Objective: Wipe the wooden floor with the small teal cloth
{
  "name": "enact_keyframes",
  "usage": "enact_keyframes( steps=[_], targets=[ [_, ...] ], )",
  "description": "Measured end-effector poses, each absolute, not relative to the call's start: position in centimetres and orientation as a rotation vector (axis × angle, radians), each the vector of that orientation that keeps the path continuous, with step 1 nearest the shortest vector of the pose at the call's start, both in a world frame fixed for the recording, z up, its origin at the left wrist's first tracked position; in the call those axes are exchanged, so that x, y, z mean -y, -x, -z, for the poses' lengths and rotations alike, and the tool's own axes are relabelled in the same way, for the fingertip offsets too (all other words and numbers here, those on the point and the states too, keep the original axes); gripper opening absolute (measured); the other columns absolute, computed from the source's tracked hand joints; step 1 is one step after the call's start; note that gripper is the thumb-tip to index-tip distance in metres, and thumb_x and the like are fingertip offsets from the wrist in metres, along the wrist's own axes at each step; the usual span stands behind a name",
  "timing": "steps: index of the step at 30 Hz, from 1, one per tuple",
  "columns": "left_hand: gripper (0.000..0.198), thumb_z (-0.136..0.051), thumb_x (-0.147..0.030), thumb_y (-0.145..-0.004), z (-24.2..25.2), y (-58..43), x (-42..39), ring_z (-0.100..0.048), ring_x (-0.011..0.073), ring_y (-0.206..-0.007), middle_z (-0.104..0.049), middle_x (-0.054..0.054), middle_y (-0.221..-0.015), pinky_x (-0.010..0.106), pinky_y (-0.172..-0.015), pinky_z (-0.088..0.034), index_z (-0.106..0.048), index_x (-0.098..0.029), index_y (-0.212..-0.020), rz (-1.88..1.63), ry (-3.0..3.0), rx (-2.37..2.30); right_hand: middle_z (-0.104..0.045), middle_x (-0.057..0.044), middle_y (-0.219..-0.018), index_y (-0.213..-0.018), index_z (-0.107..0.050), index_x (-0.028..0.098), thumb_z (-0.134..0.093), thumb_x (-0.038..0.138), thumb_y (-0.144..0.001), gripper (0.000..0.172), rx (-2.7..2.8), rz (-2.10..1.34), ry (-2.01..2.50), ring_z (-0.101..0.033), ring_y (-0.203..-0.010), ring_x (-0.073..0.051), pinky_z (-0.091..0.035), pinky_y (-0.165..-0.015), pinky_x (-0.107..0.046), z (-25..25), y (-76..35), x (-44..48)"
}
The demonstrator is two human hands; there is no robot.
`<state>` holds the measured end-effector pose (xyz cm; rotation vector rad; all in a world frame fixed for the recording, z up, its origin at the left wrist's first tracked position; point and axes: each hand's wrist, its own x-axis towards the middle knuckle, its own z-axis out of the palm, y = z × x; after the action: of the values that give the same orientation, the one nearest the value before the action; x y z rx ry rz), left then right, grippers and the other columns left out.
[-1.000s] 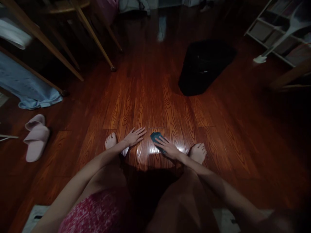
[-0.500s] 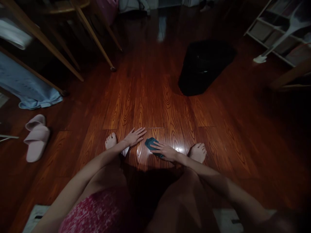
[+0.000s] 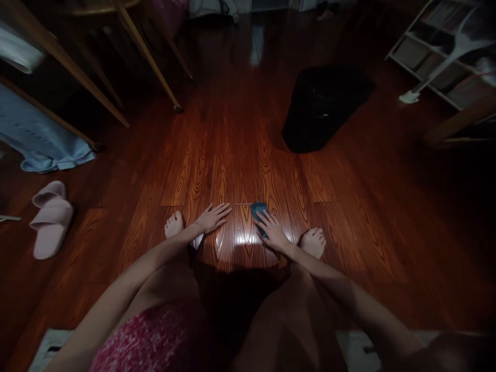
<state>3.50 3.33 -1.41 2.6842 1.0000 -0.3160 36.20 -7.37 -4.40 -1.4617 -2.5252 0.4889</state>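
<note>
A small teal cloth (image 3: 260, 213) lies on the dark reddish wood floor (image 3: 248, 170) between my feet. My right hand (image 3: 274, 231) presses flat on it, the fingers stretched out and spread over its surface. To the left, my left hand (image 3: 213, 218) rests palm down on the bare boards with its fingers apart and nothing under them that I can see. Light glints off the shiny planks between the two hands.
Ahead on the right stands a black bin (image 3: 325, 108). Pink slippers (image 3: 52, 222) lie at the left, below hanging blue fabric (image 3: 58, 150) and wooden furniture legs (image 3: 151, 57). A white shelf (image 3: 422, 49) is at the far right.
My right hand has slid the cloth to the right and slightly forward across the floor, and its fingers now point further forward. My left hand stays put. The view has shifted slightly.
</note>
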Motion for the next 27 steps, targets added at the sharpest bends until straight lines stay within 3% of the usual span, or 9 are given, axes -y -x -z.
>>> enact_keyframes(
  steps=[2, 5, 10, 13, 16, 22, 24, 27],
  targets=[
    [0.058, -0.024, -0.048, -0.110, 1.3, -3.6, -3.3, -0.018, 0.0226, -0.157, -0.020, 0.005, -0.170, 0.055, -0.125, -0.012, -0.020, -0.029, -0.165, 0.313, -2.682, -0.997, -0.030, -0.009, -0.168, -0.154, -0.045, 0.022, -0.065, 0.022, -0.083, 0.074, 2.731, -0.565, 1.155, -0.011, -0.157, -0.031, -0.018, -0.125, -0.057, 3.8, -35.1, 7.5],
    [0.058, -0.023, -0.047, -0.110, 1.0, -3.7, -3.2, -0.018, 0.0223, -0.157, -0.020, 0.005, -0.170, 0.054, -0.125, -0.013, -0.021, -0.028, -0.165, 0.313, -2.676, -0.998, -0.032, -0.011, -0.167, -0.158, -0.038, 0.020, -0.070, 0.021, -0.077, 0.088, 2.851, -0.598, 0.956, -0.014, -0.157, -0.029, -0.018, -0.126, -0.051, 3.2, -33.8, 6.7],
    [0.058, -0.024, -0.048, -0.110, 0.9, -3.7, -3.2, -0.018, 0.0229, -0.157, -0.021, 0.005, -0.170, 0.054, -0.125, -0.013, -0.021, -0.029, -0.165, 0.317, -2.669, -0.998, -0.020, -0.008, -0.171, -0.165, -0.016, 0.019, -0.058, 0.016, -0.083, 0.092, 2.623, -0.481, 1.487, -0.008, -0.158, -0.028, -0.016, -0.127, -0.051, 3.5, -35.0, 5.2],
    [0.058, -0.025, -0.048, -0.110, 1.1, -3.6, -3.3, -0.018, 0.0234, -0.157, -0.020, 0.005, -0.170, 0.055, -0.125, -0.012, -0.020, -0.029, -0.165, 0.317, -2.672, -0.994, -0.014, -0.012, -0.171, -0.165, -0.011, 0.012, -0.055, 0.017, -0.086, 0.091, 2.338, -0.407, 1.853, -0.004, -0.158, -0.031, -0.016, -0.127, -0.054, 3.8, -36.5, 5.4],
    [0.058, -0.026, -0.048, -0.110, 1.4, -3.5, -3.3, -0.019, 0.0235, -0.157, -0.020, 0.003, -0.170, 0.054, -0.125, -0.013, -0.019, -0.031, -0.165, 0.298, -2.677, -0.995, -0.017, -0.014, -0.170, -0.164, -0.017, 0.010, -0.051, 0.020, -0.092, 0.081, 2.359, -0.444, 1.800, -0.004, -0.158, -0.032, -0.017, -0.126, -0.055, 3.7, -36.7, 6.5],
    [0.057, -0.025, -0.049, -0.110, 1.1, -3.6, -3.2, -0.019, 0.0222, -0.156, -0.021, 0.003, -0.170, 0.052, -0.125, -0.014, -0.019, -0.032, -0.165, 0.297, -2.689, -0.999, -0.031, -0.007, -0.168, -0.161, -0.033, 0.022, -0.063, 0.017, -0.084, 0.083, 2.851, -0.746, 0.912, -0.011, -0.158, -0.025, -0.019, -0.127, -0.047, 3.1, -33.7, 7.3],
    [0.058, -0.024, -0.049, -0.110, 0.9, -3.7, -3.1, -0.019, 0.0219, -0.157, -0.022, 0.003, -0.170, 0.052, -0.125, -0.014, -0.020, -0.032, -0.165, 0.312, -2.683, -1.005, -0.032, -0.006, -0.167, -0.161, -0.032, 0.023, -0.064, 0.016, -0.082, 0.086, 2.860, -0.742, 0.883, -0.011, -0.158, -0.024, -0.018, -0.127, -0.046, 3.1, -33.1, 6.7],
    [0.057, -0.024, -0.049, -0.110, 0.8, -3.9, -3.2, -0.018, 0.0218, -0.157, -0.021, 0.004, -0.170, 0.052, -0.125, -0.013, -0.020, -0.031, -0.165, 0.344, -2.668, -1.012, -0.027, -0.006, -0.169, -0.163, -0.026, 0.024, -0.060, 0.014, -0.084, 0.087, 2.730, -0.632, 1.194, -0.012, -0.158, -0.025, -0.018, -0.127, -0.050, 3.4, -33.8, 5.7]
  ],
)
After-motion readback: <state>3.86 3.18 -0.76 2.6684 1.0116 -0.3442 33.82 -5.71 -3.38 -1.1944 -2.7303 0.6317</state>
